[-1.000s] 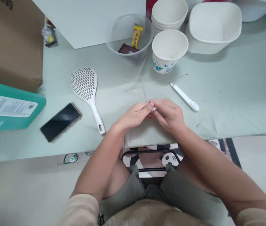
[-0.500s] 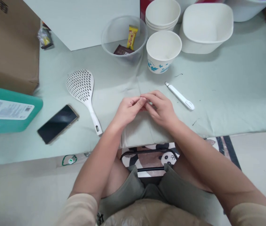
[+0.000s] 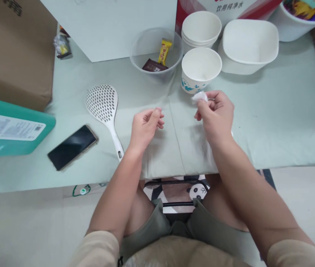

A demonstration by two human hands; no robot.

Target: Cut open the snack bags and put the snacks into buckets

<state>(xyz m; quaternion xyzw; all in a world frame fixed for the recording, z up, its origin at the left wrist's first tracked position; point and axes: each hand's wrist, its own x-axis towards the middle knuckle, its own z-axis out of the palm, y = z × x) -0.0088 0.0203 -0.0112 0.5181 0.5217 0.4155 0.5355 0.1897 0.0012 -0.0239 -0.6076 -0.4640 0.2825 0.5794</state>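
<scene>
My right hand (image 3: 218, 115) pinches a small crumpled white tissue (image 3: 200, 97) between thumb and fingers. The tissue is just in front of a paper cup (image 3: 192, 83) with a blue leaf print, below its rim in the picture. My left hand (image 3: 147, 125) hovers over the cloth to the left, its fingers curled and the thumb pressed to them; nothing shows in it. Left of that hand lies a white slotted skimmer (image 3: 103, 102), its handle end partly behind my left forearm. A slim white-handled tool is almost wholly hidden by my right hand.
Behind are a clear bowl (image 3: 136, 63) with two wrapped snacks, stacked paper cups (image 3: 185, 37), a white rectangular tub (image 3: 240, 68) and a white bucket (image 3: 288, 31) of wrappers. At left lie a phone (image 3: 73, 147), a green jug (image 3: 35, 142) and a cardboard box (image 3: 15, 59).
My hands, together before, have moved apart. The right went right and forward toward the paper cup with the white tissue, covering the slim tool; the left drew slightly left. The view shifted a little.
</scene>
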